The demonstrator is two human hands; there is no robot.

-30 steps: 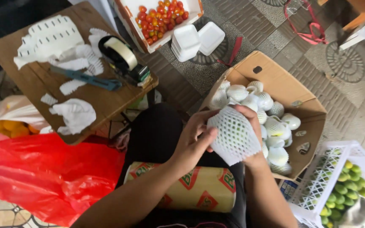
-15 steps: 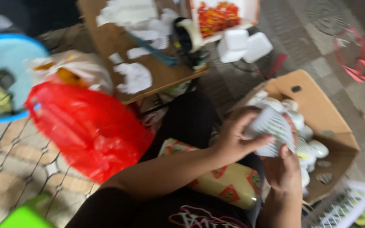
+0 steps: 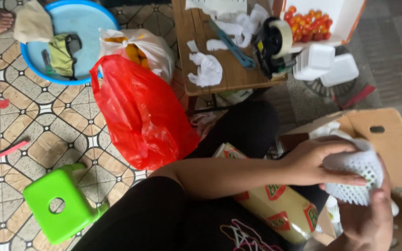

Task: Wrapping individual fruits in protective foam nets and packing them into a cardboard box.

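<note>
**Both Our Hands Wrapped Round a White Foam Net Sleeve**

We hold a white foam net sleeve (image 3: 357,174) between both hands, low at the right of the view, just above the open cardboard box (image 3: 396,135). Our left hand (image 3: 317,160) reaches across from the left and lies over the top and near side of the sleeve, fingers stretched long and curled lightly along its mesh, thumb underneath; it is closed on the sleeve, not clenched. Our right hand (image 3: 366,218) comes up from below and cups the underside, fingertips pressed into the lower edge of the netting. Whatever sits inside the sleeve we cannot tell, since the mesh and our fingers cover it.

Across our lap, under the left forearm, lies a yellow roll of wrapping (image 3: 275,204) with red and green printed panels. To the left of our knee a red plastic bag (image 3: 140,111) slumps on the patterned tile floor (image 3: 24,121), and behind it stands a white bag (image 3: 145,46) with yellow fruit showing. A green plastic stool (image 3: 61,204) sits lower left, and a blue basin (image 3: 75,28) upper left.

Ahead of us a small wooden table (image 3: 238,69) carries torn white foam scraps (image 3: 205,69), a blue cutter (image 3: 231,44) and a tape dispenser (image 3: 275,44). Beside it a white carton of small red tomatoes (image 3: 310,23) stands open, with white foam trays (image 3: 326,65) just below.
</note>
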